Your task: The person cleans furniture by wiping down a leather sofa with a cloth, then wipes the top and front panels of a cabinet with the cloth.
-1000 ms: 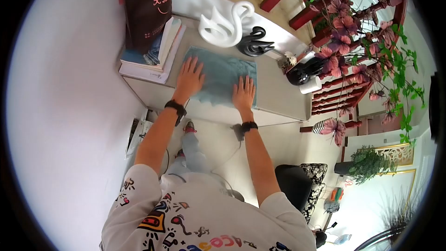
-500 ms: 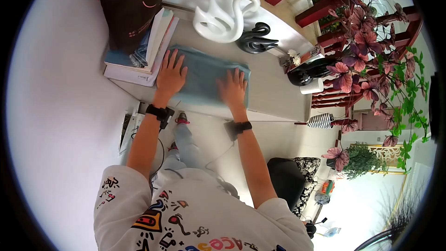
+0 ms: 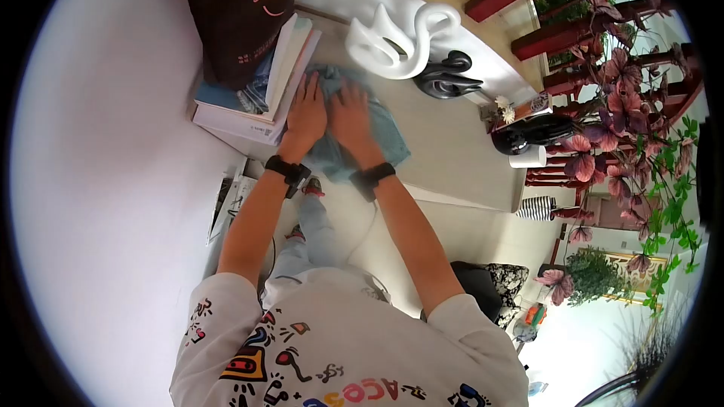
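A blue-green cloth point(image 3: 383, 130) lies on the pale cabinet top, rumpled, with its right part slanting toward the front edge. My left hand point(image 3: 307, 118) rests flat on its left side, beside the stack of books, fingers stretched out. Close by on the right, my right hand point(image 3: 351, 117) lies on the cloth, fingers extended and somewhat blurred. Part of the cloth is hidden under both hands. Each wrist wears a black band with a small box.
Books point(image 3: 290, 68) are stacked at the left with a dark brown bag point(image 3: 237, 15) on top. A white swan figurine point(image 3: 407, 41) and a black swan figurine point(image 3: 446, 79) stand behind the cloth. Further right are a white cup point(image 3: 528, 157), a red railing point(image 3: 562, 38) and plants point(image 3: 626, 105).
My right hand has moved left across the cloth, close to my left hand. The cloth was spread fairly flat and is now bunched and skewed. The whole view has shifted slightly.
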`<state>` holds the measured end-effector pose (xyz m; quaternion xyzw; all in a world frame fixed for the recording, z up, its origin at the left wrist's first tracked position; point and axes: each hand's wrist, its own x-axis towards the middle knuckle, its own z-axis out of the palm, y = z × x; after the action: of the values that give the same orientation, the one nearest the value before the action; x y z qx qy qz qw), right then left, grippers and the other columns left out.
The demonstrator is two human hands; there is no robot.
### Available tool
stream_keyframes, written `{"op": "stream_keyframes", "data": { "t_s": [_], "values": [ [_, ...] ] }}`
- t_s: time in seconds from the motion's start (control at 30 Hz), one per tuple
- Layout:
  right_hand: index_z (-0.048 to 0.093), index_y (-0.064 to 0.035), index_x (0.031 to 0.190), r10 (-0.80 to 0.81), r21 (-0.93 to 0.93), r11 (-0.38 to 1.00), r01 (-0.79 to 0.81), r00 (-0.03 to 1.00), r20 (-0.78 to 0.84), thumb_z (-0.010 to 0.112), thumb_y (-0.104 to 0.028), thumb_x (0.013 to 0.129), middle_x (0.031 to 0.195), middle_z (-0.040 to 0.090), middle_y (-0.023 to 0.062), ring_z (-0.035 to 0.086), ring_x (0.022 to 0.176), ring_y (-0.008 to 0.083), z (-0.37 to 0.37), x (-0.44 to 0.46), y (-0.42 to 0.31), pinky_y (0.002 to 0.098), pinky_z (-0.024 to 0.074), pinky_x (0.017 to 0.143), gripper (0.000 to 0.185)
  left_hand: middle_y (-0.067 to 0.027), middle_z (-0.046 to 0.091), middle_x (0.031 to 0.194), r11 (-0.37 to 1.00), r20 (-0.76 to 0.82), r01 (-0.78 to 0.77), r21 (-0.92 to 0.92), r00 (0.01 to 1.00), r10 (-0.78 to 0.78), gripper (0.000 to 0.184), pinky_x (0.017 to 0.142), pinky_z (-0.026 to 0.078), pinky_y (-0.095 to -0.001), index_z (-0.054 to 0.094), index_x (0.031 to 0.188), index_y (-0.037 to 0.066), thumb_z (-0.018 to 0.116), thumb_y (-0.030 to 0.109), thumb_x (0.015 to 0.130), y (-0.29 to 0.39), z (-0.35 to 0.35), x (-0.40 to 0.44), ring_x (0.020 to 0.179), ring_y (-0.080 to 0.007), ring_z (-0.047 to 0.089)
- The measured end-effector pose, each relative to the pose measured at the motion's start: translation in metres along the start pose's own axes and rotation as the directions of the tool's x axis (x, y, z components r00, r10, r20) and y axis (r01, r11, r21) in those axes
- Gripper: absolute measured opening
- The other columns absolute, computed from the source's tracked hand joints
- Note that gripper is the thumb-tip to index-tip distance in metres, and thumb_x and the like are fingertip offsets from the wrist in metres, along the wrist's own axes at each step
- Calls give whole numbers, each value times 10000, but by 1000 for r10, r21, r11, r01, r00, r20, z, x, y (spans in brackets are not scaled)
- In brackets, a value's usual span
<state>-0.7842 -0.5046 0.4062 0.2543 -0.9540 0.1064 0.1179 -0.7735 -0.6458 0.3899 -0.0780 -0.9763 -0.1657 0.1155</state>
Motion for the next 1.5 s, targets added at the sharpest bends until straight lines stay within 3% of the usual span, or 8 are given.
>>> {"op": "stream_keyframes", "data": {
  "t_s": [0.43, 0.53, 0.63, 0.73, 0.93, 1.0, 1.17, 1.5],
  "values": [
    [631, -42, 1196, -52, 90, 994, 58, 996, -66, 568, -188, 967, 1424, 522, 176, 412, 1399, 368, -26, -71, 0, 519, 327, 1149, 279, -219, 329, 1571, 994, -161, -104, 43, 981, 110, 582, 1188, 252, -508, 438, 1423, -75, 528, 131, 886, 14, -1, -34, 1461, -423, 276],
    [634, -72, 1231, 19, 131, 991, -3, 992, -122, 573, -210, 975, 1429, 527, 150, 427, 1389, 357, -38, -101, 17, 504, 353, 1136, 297, -218, 322, 1577, 992, -160, -109, 60, 980, 117, 583, 1183, 241, -538, 452, 1431, -47, 527, 146, 886, 37, -3, -53, 1470, -431, 257],
    [629, -101, 1273, 174, 125, 979, -158, 976, -132, 578, -233, 977, 1439, 525, 129, 436, 1381, 353, -57, -138, 45, 501, 374, 1120, 328, -215, 291, 1596, 994, -110, -84, 70, 990, 92, 588, 1186, 215, -566, 453, 1440, -35, 523, 161, 890, 74, 4, -58, 1483, -439, 223],
    [622, -106, 1296, 326, 42, 945, -324, 929, -173, 582, -250, 975, 1446, 521, 123, 442, 1376, 353, -72, -176, 85, 498, 385, 1110, 355, -224, 227, 1619, 984, 88, -167, 57, 983, 162, 586, 1193, 166, -589, 401, 1481, -25, 512, 198, 950, 117, 11, -61, 1507, -429, 158],
    [610, -99, 1320, 483, -56, 857, -512, 837, -258, 579, -279, 975, 1465, 509, 142, 435, 1384, 364, -103, -249, 168, 486, 383, 1112, 390, -223, 236, 1617, 894, 40, -417, -164, 903, 428, 617, 1192, 161, -593, 459, 1448, -17, 525, 375, 976, 200, 38, -74, 1507, -422, 153],
    [602, -98, 1331, 534, -69, 820, -569, 802, -268, 575, -297, 979, 1479, 497, 150, 424, 1394, 367, -110, -272, 195, 483, 374, 1119, 406, -227, 237, 1615, 875, 115, -447, -189, 874, 471, 627, 1193, 156, -592, 477, 1440, -5, 543, 401, 967, 231, 41, -75, 1507, -423, 150],
    [590, -92, 1350, 625, -89, 736, -671, 724, -293, 555, -344, 994, 1498, 478, 159, 403, 1410, 373, -127, -323, 261, 480, 350, 1136, 438, -241, 214, 1620, 855, 175, -449, -258, 849, 499, 668, 1192, 132, -605, 472, 1455, 18, 574, 437, 945, 309, 47, -76, 1508, -443, 125],
    [518, -55, 1402, 668, -133, 709, -692, 720, -187, 510, -323, 1021, 1514, 431, 204, 408, 1388, 410, -169, -374, 348, 488, 384, 1116, 466, -241, 161, 1638, 836, 248, -534, -128, 799, 548, 722, 1197, 66, -618, 423, 1494, 18, 564, 437, 922, 430, 93, -67, 1512, -468, 46]
  ]
}}
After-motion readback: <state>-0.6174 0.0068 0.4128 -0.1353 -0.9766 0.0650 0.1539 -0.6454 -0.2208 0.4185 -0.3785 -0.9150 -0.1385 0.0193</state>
